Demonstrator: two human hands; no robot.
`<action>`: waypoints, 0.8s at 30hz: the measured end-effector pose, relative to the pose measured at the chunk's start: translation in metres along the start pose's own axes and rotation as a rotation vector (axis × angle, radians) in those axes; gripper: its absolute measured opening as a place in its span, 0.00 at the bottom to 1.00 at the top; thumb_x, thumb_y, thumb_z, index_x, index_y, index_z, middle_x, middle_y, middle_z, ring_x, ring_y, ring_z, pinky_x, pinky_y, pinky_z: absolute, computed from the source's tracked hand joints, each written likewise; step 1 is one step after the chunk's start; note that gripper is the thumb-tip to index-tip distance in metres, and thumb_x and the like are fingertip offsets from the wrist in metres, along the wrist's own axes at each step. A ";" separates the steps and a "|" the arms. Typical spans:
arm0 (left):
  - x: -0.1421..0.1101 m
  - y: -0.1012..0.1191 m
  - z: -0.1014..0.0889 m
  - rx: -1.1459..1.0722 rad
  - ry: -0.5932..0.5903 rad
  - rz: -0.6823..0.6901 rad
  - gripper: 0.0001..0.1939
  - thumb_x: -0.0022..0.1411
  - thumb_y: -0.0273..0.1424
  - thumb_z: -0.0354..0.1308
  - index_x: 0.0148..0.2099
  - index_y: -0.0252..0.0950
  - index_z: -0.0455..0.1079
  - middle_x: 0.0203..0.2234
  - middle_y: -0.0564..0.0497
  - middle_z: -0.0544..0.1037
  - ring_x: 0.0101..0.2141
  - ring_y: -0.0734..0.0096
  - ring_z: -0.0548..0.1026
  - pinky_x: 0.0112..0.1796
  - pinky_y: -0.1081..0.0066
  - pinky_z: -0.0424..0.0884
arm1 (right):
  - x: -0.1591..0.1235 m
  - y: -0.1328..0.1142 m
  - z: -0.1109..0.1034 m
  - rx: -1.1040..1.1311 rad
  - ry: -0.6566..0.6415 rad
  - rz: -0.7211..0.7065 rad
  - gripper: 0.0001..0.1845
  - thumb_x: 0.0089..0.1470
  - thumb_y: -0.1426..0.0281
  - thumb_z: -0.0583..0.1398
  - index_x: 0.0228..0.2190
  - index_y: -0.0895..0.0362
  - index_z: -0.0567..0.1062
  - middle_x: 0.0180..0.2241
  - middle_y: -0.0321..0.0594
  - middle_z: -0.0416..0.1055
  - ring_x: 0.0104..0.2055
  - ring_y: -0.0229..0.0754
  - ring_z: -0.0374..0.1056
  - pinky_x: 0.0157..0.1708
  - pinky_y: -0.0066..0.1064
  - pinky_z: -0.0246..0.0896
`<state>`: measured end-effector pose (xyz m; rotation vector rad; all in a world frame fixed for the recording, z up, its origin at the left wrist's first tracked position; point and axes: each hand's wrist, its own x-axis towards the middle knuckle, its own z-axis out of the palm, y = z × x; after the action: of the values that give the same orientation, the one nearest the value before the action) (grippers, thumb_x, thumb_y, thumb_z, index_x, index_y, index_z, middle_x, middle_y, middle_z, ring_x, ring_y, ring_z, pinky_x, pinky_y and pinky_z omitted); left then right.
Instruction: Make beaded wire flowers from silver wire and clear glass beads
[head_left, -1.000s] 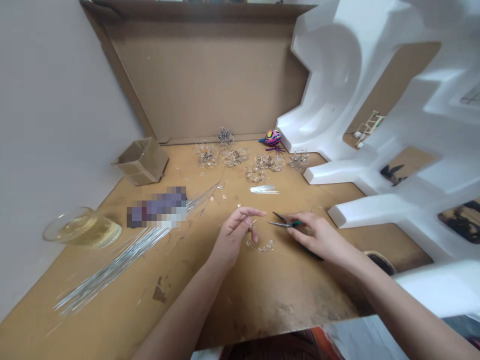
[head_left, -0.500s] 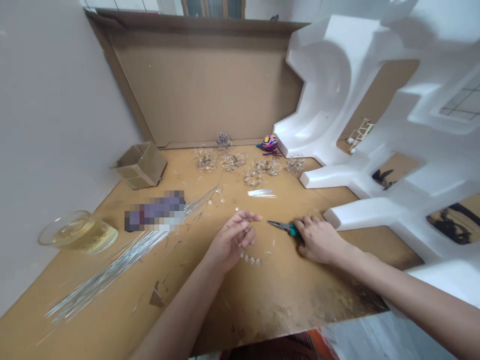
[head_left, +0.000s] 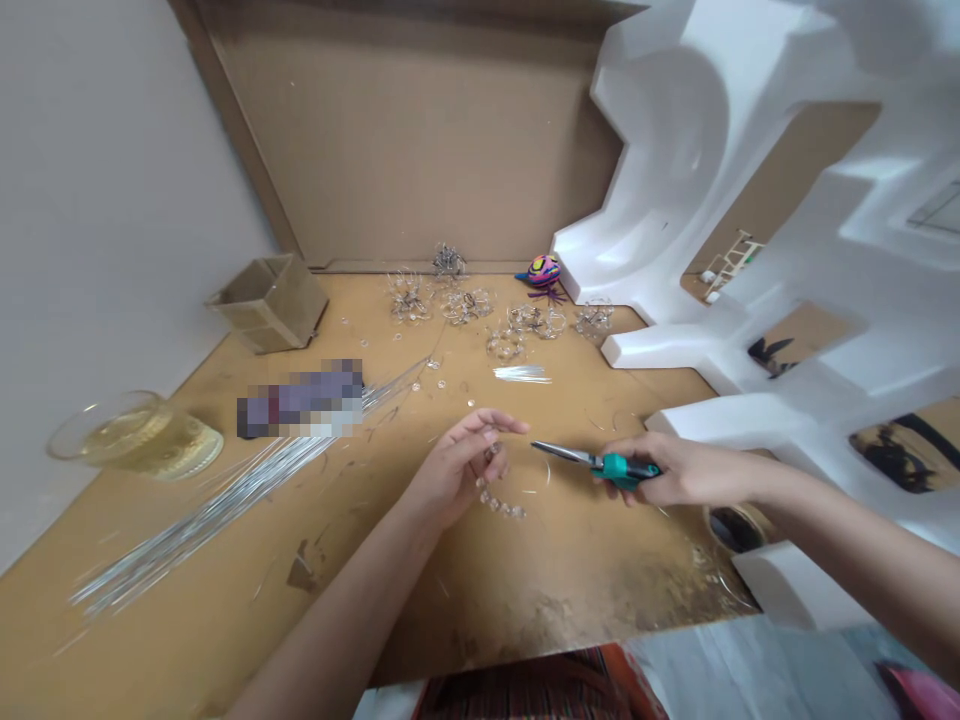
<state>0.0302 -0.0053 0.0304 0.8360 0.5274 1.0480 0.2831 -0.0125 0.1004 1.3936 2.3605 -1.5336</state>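
While the left hand point(head_left: 448, 474) pinches a beaded strand point(head_left: 496, 503) above the bench point(head_left: 480, 590), nearer its front edge, the right hand point(head_left: 679, 470) grips pliers point(head_left: 616, 468) just beside, and close tip work seems to call for a steady left grip.

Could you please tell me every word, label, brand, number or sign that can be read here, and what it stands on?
There is no text that I can read.
Purple thing: pixelated, so any print is unreadable.
Pliers: any marking is too small or blurred to read.
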 end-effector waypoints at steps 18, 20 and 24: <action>0.003 -0.004 -0.006 0.032 -0.010 -0.024 0.06 0.57 0.26 0.52 0.37 0.33 0.68 0.38 0.47 0.75 0.14 0.89 0.59 0.20 0.78 0.60 | 0.002 0.001 0.005 -0.072 0.020 0.068 0.10 0.40 0.77 0.53 0.28 0.57 0.71 0.24 0.34 0.69 0.26 0.37 0.64 0.23 0.26 0.53; 0.004 -0.004 -0.006 0.034 -0.007 -0.029 0.06 0.56 0.25 0.52 0.37 0.33 0.68 0.38 0.47 0.75 0.14 0.89 0.60 0.20 0.78 0.60 | 0.002 0.001 0.006 -0.067 0.009 0.079 0.10 0.41 0.76 0.53 0.28 0.58 0.71 0.25 0.34 0.70 0.26 0.37 0.64 0.24 0.26 0.53; 0.004 -0.005 -0.006 0.031 -0.013 -0.029 0.07 0.57 0.25 0.51 0.37 0.33 0.68 0.38 0.47 0.75 0.15 0.89 0.60 0.20 0.79 0.60 | 0.001 0.002 0.006 -0.084 0.011 0.094 0.09 0.42 0.76 0.53 0.28 0.58 0.71 0.25 0.34 0.70 0.26 0.37 0.64 0.24 0.26 0.53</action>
<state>0.0302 -0.0009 0.0225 0.8595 0.5441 1.0094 0.2815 -0.0158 0.0952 1.4750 2.2995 -1.3910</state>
